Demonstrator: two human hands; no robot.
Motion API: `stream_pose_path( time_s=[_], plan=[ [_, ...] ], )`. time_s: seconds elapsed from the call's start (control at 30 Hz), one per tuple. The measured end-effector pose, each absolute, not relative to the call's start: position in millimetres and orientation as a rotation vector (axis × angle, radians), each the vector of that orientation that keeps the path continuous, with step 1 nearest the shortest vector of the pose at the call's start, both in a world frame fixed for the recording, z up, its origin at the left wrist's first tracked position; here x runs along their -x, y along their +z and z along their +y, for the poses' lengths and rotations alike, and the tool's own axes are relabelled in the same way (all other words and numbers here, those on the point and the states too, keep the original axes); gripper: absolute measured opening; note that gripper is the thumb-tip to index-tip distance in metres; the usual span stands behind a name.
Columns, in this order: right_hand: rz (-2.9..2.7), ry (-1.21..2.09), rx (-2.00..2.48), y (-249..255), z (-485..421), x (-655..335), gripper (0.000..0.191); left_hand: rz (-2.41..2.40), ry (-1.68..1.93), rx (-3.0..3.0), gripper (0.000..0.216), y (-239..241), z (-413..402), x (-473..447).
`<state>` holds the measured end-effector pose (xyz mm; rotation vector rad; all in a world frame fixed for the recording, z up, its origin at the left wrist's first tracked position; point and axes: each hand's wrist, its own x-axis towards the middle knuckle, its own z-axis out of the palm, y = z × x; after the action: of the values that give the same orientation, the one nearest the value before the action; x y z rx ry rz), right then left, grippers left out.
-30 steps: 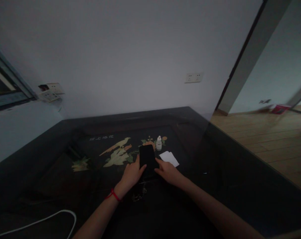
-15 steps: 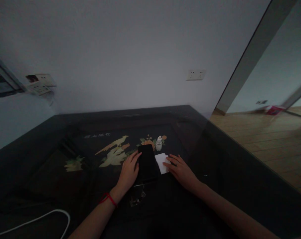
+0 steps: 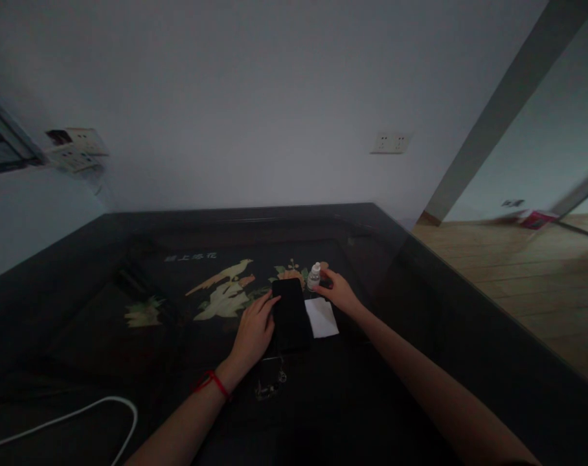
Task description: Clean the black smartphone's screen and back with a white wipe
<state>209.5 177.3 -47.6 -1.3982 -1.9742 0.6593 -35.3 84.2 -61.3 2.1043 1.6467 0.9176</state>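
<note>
A black phone (image 3: 291, 315) lies flat on the dark table (image 3: 420, 323), screen off. My left hand (image 3: 253, 331) rests against the phone's left edge, fingers stretched along it; a red string circles that wrist. My right hand (image 3: 339, 290) reaches past the phone to a small white bottle (image 3: 314, 276) standing upright, with its fingers curled at the bottle's right side. A white folded cloth (image 3: 322, 318) lies beside the phone on the right. A small metal charm or keyring (image 3: 271, 383) lies just below the phone.
The table top has an inlaid bird-and-flower picture (image 3: 226, 294). A white cable (image 3: 80, 421) loops at the front left. Wall sockets (image 3: 391, 142) sit on the back wall. Wooden floor (image 3: 527, 272) opens to the right past the table edge.
My right hand left the phone, passed over the white cloth and now reaches the small bottle. My left hand stayed at the phone's left edge. The cloth shifted closer to the phone.
</note>
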Motion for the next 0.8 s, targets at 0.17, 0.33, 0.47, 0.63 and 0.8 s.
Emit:
stream_pose_path(
  time_s=[0.17, 0.33, 0.47, 0.63, 0.8],
  plan=[
    [-1.923, 0.674, 1.430, -58.9, 176.7, -204.1, 0.032, 1.612, 1.006, -1.995, 0.045, -61.0, 84.9, 33.8],
    [-1.819, 0.704, 1.362, -57.7, 169.0, -209.1, 0.030, 1.523, 1.208, -1.785, 0.036, -55.1, 86.2, 33.7],
    [-1.596, 0.685, 1.323, -55.1, 160.0, -237.6, 0.034, 1.476, 1.454, -1.482, 0.025, -48.3, 87.2, 38.0],
    [-1.287, 0.526, 1.423, -63.6, 141.6, -290.3, 0.026, 1.330, 1.728, -1.019, 0.022, -41.8, 91.8, 45.3],
    [-1.229, 0.486, 1.459, -73.5, 141.2, -301.2, 0.029, 1.169, 1.706, -0.818, 0.042, -37.4, 93.9, 49.4]
  ],
)
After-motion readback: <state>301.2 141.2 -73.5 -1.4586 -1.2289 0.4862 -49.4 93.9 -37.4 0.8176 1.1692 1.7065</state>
